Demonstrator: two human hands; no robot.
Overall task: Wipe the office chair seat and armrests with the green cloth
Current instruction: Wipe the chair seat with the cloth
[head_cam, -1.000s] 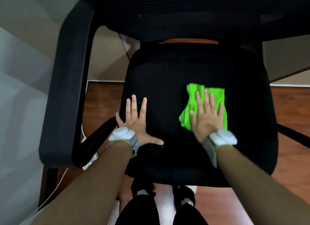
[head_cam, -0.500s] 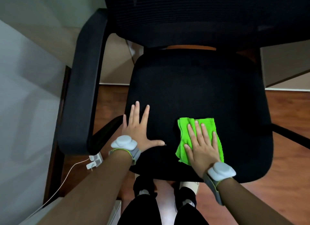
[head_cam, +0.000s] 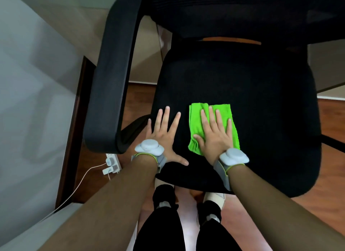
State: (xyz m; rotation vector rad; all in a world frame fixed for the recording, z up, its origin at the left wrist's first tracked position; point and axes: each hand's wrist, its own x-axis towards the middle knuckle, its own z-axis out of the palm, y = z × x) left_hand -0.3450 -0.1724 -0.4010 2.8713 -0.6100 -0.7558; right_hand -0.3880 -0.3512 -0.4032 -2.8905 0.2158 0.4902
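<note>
Status: right hand [head_cam: 217,136] lies flat, fingers spread, palm pressing the green cloth [head_cam: 212,128] onto the seat [head_cam: 242,93], lower centre of frame. No pinch; cloth held by downward pressure only. Left hand [head_cam: 164,136] lies flat and empty on the seat's front-left area, just beside the cloth, bracing.

Change: vs 0.5 s ago, cloth has shifted from near the front edge back toward mid-seat, i.e. a fore-aft stroke. Left hand unchanged.

Implication: seat wipe in progress; rear and right side of seat probably remain. Left armrest [head_cam: 110,78], upper left of frame, not yet done.
</note>
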